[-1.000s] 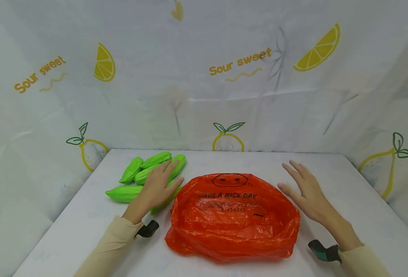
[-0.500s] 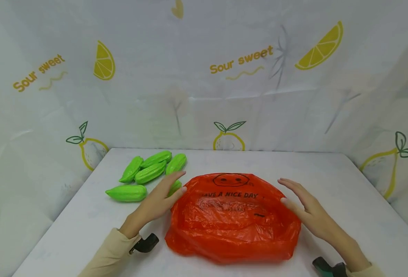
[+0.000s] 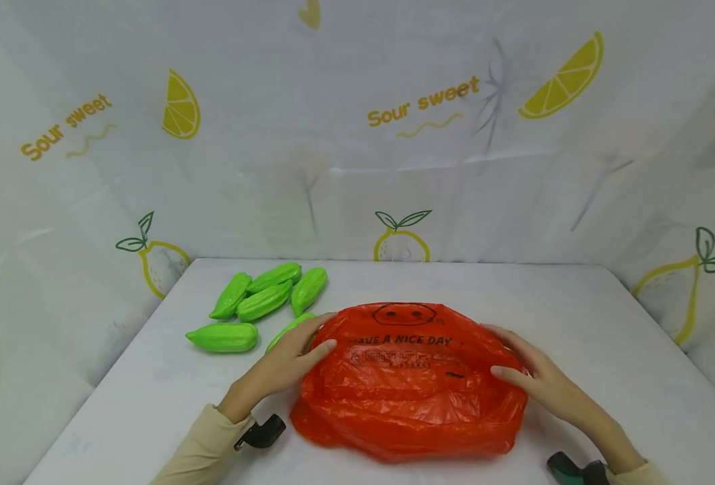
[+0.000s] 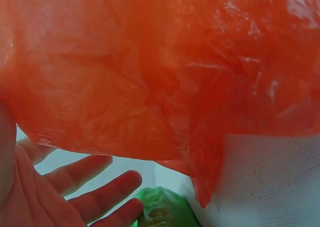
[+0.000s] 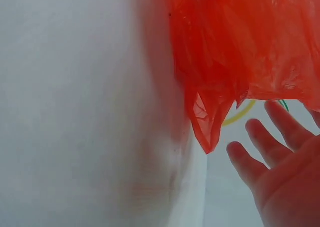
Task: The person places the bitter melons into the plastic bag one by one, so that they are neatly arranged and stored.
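A red plastic bag [image 3: 406, 404] printed with a smiling face and "HAVE A NICE DAY" stands with its mouth spread wide on the table. At its left rim is my left hand [image 3: 284, 360], thumb on the near side and fingers partly hidden behind the plastic. My right hand [image 3: 542, 380] straddles the right rim the same way. Both wrist views show the fingers [image 4: 107, 192] spread and fairly straight beside the film. Whether either thumb presses on the bag, I cannot tell. One bright green ridged vegetable [image 3: 287, 331], like a bitter melon, lies partly behind the left hand.
Several more green ridged vegetables [image 3: 264, 301] lie grouped at the table's back left, with one [image 3: 222, 338] slightly nearer. The white table [image 3: 581, 303] ends against a hanging white sheet [image 3: 345, 168] printed with lemons. Black wrist cameras [image 3: 263, 431] hang beneath the wrists.
Both hands have come down and inward, from above and beside the bag to its left and right rims. The green vegetables and the bag have stayed in place.
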Demonstrator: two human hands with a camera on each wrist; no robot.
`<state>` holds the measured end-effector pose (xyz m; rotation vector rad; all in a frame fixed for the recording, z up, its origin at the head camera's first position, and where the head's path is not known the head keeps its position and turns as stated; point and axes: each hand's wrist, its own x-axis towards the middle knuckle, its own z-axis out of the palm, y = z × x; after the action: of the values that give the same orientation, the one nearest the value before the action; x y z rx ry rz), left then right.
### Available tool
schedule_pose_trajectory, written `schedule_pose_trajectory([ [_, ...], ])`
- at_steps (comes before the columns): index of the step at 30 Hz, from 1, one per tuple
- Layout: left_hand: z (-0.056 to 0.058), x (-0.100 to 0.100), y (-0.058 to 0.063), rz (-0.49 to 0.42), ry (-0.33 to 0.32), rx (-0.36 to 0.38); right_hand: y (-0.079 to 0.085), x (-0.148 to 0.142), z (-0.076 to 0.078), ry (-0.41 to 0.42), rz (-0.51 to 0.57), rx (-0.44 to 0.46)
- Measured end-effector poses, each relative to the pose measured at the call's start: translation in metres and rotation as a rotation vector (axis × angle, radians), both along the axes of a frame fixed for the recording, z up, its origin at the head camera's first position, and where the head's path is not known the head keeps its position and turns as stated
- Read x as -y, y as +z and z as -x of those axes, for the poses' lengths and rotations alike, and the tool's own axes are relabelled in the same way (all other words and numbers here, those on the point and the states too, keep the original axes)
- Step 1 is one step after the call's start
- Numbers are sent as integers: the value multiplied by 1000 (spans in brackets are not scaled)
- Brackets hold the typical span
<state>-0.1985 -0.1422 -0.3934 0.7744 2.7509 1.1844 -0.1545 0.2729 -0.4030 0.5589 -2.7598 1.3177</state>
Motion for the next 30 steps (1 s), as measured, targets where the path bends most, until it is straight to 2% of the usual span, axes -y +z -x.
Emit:
schedule_pose_trajectory([
  [6,-1,-1,2,12,5,0,-5,-3,2,63,89,116],
  [11,-2,0,5,11,33,17,-9,-4,3,58,124,190],
  [19,1,6,7,55,83,-43,-10,-1,2,41,119,223],
  [25,4,10,7,88,110,-133,-8,0,0,62,117,198],
  [30,7,13,5,99,129,-164,-8,0,0,56,96,185],
])
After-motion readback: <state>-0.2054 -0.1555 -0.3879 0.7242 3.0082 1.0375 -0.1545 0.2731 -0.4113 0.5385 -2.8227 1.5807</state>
